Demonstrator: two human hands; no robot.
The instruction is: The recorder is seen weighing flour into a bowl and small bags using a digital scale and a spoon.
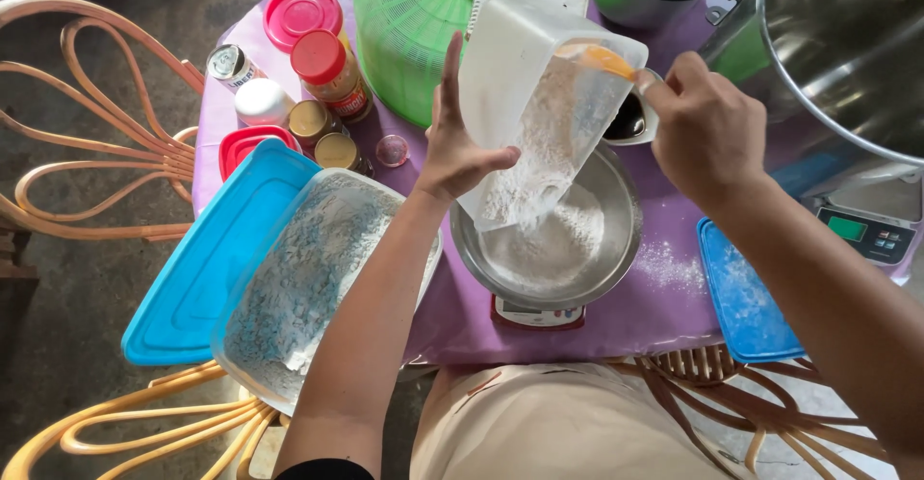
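Fingers of the left hand: spread, flat against the side of a translucent plastic container, thumb hooked across its front face. Grip steadies the container in a downward tilt, mouth over the steel bowl.

Right hand: fingers closed on the handle of an orange spoon that reaches into the raised end of the container, apparently to push the contents down.

Container: rectangular, cloudy-walled, walls coated in white powder; powder banked at the lower end and spilling into the bowl, where a white heap lies.

Bowl: round, shiny, resting on a small scale with a red edge, so that the load can be weighed, by the look of it.

Left of the bowl: a second clear tub, dusted with powder, lying on a blue lid. Beyond it, jars with red and gold caps.

Right: another blue lid, powder-flecked; a second digital scale; a large steel pot.

Back: green mesh cover.

Surface: purple cloth with a dusting of spilled powder.
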